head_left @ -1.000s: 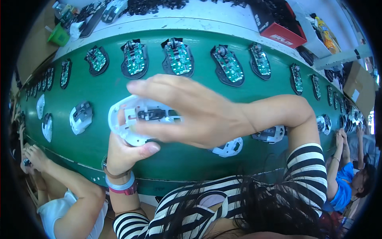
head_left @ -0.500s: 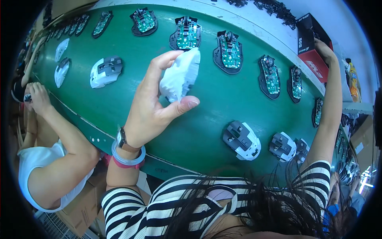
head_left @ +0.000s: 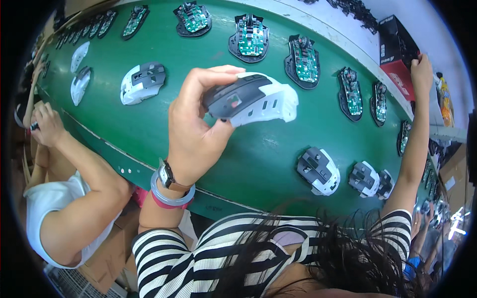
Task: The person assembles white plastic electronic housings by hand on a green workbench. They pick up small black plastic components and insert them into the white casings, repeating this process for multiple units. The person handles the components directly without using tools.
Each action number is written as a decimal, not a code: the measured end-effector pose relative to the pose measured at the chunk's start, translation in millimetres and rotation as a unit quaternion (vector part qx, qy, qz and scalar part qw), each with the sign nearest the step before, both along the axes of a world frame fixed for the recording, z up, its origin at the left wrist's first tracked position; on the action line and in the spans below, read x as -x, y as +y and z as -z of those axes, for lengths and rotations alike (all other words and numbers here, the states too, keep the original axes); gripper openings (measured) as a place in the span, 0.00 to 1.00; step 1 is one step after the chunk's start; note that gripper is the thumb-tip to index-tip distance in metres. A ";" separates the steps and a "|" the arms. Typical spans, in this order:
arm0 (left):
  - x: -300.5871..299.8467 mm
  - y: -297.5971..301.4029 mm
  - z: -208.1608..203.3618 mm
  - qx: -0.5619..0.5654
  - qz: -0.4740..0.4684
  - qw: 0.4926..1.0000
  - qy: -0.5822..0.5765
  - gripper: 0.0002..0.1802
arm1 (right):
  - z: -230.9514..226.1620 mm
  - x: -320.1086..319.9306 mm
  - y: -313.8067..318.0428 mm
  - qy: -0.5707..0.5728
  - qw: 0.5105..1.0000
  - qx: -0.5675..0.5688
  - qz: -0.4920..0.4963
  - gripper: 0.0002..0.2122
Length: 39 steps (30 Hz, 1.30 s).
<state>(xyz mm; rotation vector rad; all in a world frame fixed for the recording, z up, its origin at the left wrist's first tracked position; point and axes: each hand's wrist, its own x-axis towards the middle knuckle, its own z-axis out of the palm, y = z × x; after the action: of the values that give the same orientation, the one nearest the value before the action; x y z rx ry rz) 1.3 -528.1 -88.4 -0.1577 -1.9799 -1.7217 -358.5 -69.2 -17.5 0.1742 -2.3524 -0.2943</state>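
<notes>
Your left hand (head_left: pixel 194 134) grasps a white-and-grey mouse shell (head_left: pixel 251 99), raised above the green counter (head_left: pixel 149 129) near its middle. Your right hand (head_left: pixel 421 67) reaches far right and rests on a black-and-red box (head_left: pixel 395 62); whether it grips the box cannot be told. The step appears to be fetching a part while the shell waits; the next move likely calls for bringing both hands together. Compared with half a second ago, the shell is turned to show its grey top, and the right hand sits at the box as before.

White-and-grey mouse shell (head_left: pixel 251 99) held tilted above the green belt (head_left: pixel 149 129).
</notes>
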 end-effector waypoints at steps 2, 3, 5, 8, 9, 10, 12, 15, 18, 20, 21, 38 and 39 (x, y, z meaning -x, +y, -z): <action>2.4 4.5 4.1 -0.049 0.022 0.998 0.020 0.21 | -14.7 -40.3 -36.5 -0.011 0.997 0.065 -0.030 0.13; 4.0 6.2 2.0 -0.039 0.027 0.999 0.006 0.21 | -22.6 -87.8 -78.2 -0.022 0.992 0.115 -0.054 0.13; 9.6 6.7 6.3 -0.039 0.043 0.998 0.026 0.23 | -26.4 -159.0 -131.3 -0.122 0.914 0.270 -0.276 0.09; -1.7 6.6 1.8 -0.051 0.021 0.999 0.002 0.26 | -23.6 -250.2 -221.2 -0.229 0.766 0.162 -0.579 0.11; -5.4 8.3 -3.1 -0.061 0.010 0.998 -0.012 0.28 | -20.4 -258.9 -241.0 -0.233 0.731 0.147 -0.625 0.10; -5.4 9.4 -6.5 -0.076 0.019 0.997 -0.026 0.29 | -17.2 -268.0 -259.3 -0.240 0.698 0.129 -0.663 0.10; -1.4 11.8 -11.2 -0.107 0.040 0.992 -0.056 0.32 | -2.0 -265.0 -270.9 -0.181 0.708 0.104 -0.674 0.11; 1.6 7.1 -6.3 -0.116 0.055 0.990 -0.065 0.29 | 6.8 -262.6 -275.5 -0.151 0.720 0.096 -0.671 0.11; 0.2 2.6 -3.4 -0.100 0.041 0.992 -0.069 0.29 | 10.9 -257.7 -279.2 -0.141 0.715 0.090 -0.679 0.12; -1.3 0.9 -0.9 -0.067 0.032 0.995 -0.062 0.29 | 12.2 -254.3 -279.2 -0.177 0.704 0.097 -0.681 0.12; -2.5 1.5 -2.3 -0.099 0.041 0.991 -0.080 0.28 | 12.1 -253.8 -279.4 -0.204 0.698 0.106 -0.678 0.12; 1.9 -0.7 6.8 -0.012 -0.001 0.997 -0.079 0.25 | 14.9 -262.5 -281.9 -0.315 0.732 0.074 -0.599 0.11; 1.4 -2.3 3.7 -0.045 0.016 0.992 -0.119 0.25 | 16.9 -263.7 -282.5 -0.240 0.756 0.009 -0.609 0.11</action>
<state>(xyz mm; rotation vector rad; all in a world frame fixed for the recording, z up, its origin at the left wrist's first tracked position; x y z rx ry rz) -0.2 -530.3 -92.0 0.0520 -2.0703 -1.9223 -94.8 -351.7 -34.4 1.8422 -2.1575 0.4778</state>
